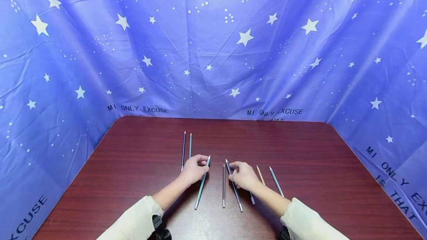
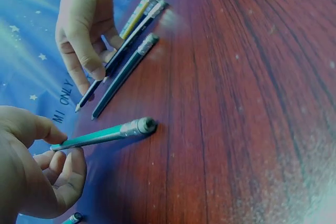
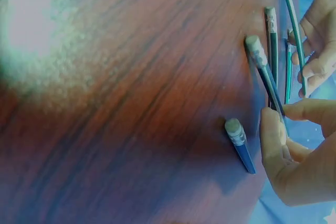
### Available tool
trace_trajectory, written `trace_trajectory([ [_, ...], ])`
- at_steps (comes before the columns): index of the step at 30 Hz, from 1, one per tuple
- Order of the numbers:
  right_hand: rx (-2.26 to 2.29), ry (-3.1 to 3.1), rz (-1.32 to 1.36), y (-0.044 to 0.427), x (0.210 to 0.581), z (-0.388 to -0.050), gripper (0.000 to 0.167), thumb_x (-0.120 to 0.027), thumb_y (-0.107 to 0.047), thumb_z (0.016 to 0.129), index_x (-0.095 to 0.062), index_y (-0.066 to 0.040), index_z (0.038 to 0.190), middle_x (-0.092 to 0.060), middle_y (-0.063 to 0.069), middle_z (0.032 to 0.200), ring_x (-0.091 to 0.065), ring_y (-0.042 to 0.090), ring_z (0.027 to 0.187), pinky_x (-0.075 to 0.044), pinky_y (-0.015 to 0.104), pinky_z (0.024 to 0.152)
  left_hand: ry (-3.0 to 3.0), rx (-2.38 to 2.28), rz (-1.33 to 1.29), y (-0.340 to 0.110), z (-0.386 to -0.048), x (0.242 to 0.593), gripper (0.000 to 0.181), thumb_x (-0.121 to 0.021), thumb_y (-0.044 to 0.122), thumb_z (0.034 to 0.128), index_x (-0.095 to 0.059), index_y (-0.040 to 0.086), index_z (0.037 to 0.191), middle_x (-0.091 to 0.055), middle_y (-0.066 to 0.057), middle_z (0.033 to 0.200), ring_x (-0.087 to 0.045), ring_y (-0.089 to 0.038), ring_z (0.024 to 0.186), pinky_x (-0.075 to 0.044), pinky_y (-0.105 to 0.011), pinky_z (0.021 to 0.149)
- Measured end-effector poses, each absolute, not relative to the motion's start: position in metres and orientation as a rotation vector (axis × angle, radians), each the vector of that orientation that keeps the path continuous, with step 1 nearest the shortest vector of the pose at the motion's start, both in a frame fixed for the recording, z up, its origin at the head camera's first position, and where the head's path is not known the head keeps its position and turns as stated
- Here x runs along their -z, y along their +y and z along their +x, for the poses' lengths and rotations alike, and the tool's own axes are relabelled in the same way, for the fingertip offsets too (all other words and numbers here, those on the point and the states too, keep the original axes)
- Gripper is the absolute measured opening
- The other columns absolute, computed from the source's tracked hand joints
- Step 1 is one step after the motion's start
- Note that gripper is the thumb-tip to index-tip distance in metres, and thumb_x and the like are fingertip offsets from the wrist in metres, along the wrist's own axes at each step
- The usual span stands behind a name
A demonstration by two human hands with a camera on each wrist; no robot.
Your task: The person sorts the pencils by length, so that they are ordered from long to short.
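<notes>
The fingers of the left hand pinch a green pencil near its tip, in the lower middle of the frame; the right hand pinches a dark pencil similarly, probably for easy steering. Between these, a third pencil lies on the surface.

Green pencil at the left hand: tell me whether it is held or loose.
Held: in the left wrist view, the left hand pinches the green pencil, whose eraser end juts clear of the grasp.
</notes>
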State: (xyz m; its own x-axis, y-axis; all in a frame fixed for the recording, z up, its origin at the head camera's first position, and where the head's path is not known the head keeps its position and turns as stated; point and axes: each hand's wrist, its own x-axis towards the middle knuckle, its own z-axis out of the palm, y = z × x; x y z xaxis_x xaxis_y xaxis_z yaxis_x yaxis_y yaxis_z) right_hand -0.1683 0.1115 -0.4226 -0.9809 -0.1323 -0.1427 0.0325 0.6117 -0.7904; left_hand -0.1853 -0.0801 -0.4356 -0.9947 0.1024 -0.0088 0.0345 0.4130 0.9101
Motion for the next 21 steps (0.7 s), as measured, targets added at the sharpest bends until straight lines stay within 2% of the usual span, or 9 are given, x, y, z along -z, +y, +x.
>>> trace_trajectory([
  [6, 1.438, 2.578, -0.015, 0.1125, 0.4222, -0.1694, 0.034, -0.063, 0.001, 0.08, -0.061, 0.0, 0.114, -0.047, -0.001, 0.067, -0.048, 0.011, 0.055, -0.052, 0.028, 0.049, 2.484, -1.785, 0.08, -0.0812, -0.1841, 0.4354, 0.033, -0.062, -0.003, 0.0748, -0.062, -0.004, 0.108, -0.06, -0.011, 0.09, -0.054, -0.011, 0.069, -0.053, -0.025, 0.049],
  [13, 1.514, 2.524, 0.004, 0.1166, 0.4193, -0.1693, 0.036, -0.063, 0.0, 0.081, -0.06, -0.002, 0.117, -0.058, 0.004, 0.071, -0.057, 0.015, 0.059, -0.055, 0.032, 0.053, 2.367, -1.868, 0.059, -0.0838, -0.1841, 0.4339, 0.035, -0.065, -0.004, 0.0763, -0.06, -0.006, 0.111, -0.056, -0.009, 0.088, -0.056, -0.012, 0.071, -0.058, -0.034, 0.054],
  [21, 1.626, 2.452, 0.061, 0.118, 0.4145, -0.1719, 0.039, -0.066, 0.0, 0.08, -0.059, -0.003, 0.118, -0.067, 0.01, 0.079, -0.061, 0.014, 0.058, -0.057, 0.035, 0.054, 2.226, -1.974, -0.045, -0.0809, -0.184, 0.4283, 0.038, -0.063, -0.003, 0.0786, -0.057, -0.006, 0.117, -0.056, -0.007, 0.09, -0.057, -0.01, 0.063, -0.058, -0.033, 0.056],
])
